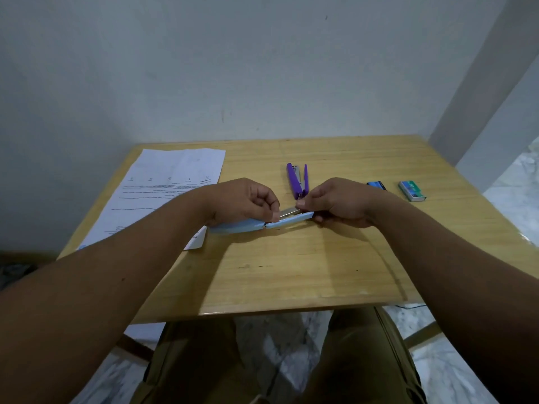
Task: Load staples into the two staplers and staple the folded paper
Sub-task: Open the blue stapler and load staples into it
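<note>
Light-blue stapler [262,224] is flipped fully open, long axis running left-right across the wooden tabletop [291,272], just in front of you. Your left hand [245,201] pinches its hinge end, your right hand [339,201] grips the other end, thumb on the shiny metal staple channel [289,212]. Purple stapler [298,179] lies open behind, pointing away.

I am counting two staplers on my table [291,275]: one light blue stapler [262,224] and one purple stapler [298,179]. I am also seeing two staple boxes, one blue box [377,185] and one green box [411,191], plus one printed paper [163,193].
</note>
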